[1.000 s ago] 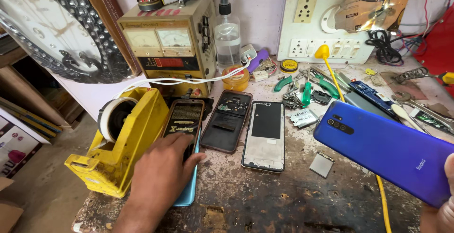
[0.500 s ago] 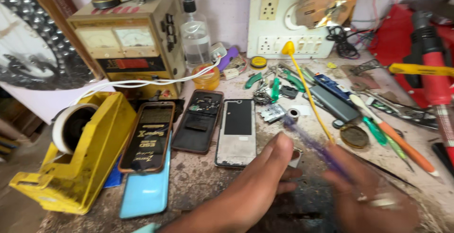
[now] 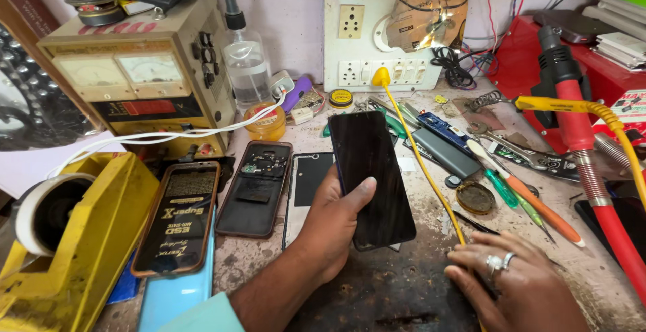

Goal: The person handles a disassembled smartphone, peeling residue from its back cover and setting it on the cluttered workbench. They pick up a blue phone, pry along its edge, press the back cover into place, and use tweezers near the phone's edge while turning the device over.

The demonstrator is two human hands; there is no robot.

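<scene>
**A:** Your left hand [image 3: 333, 227] has its grip closed around a dark smartphone [image 3: 373, 177], thumb across the blank screen, fingers hidden behind the lower edge. You hold the phone tilted, lifted just above the worn desk [image 3: 377, 291], roughly at the centre of the scene.

**B:** And your right hand [image 3: 518, 285]?

**A:** Its grip is released; it rests palm down on the desk at lower right, ring [image 3: 499, 262] on one finger, holding nothing. A yellow cable [image 3: 417, 157] runs just beside its fingertips, up to a yellow plug in the white socket board [image 3: 377, 42].

**B:** What lies around your left hand?

**A:** Just left of your wrist lies a pane [image 3: 306, 184] partly under the phone, then an opened phone back [image 3: 256, 187], then a phone in a brown-rimmed case [image 3: 176, 217] resting on a light-blue one [image 3: 175, 291]. Further left stands a yellow tape dispenser [image 3: 81, 244]. Behind them sit a beige power supply [image 3: 134, 76] and a clear spray bottle [image 3: 245, 62]. To your right, screwdrivers [image 3: 531, 201] and a red hot-air tool [image 3: 579, 137] lie well apart from the phone.
</scene>
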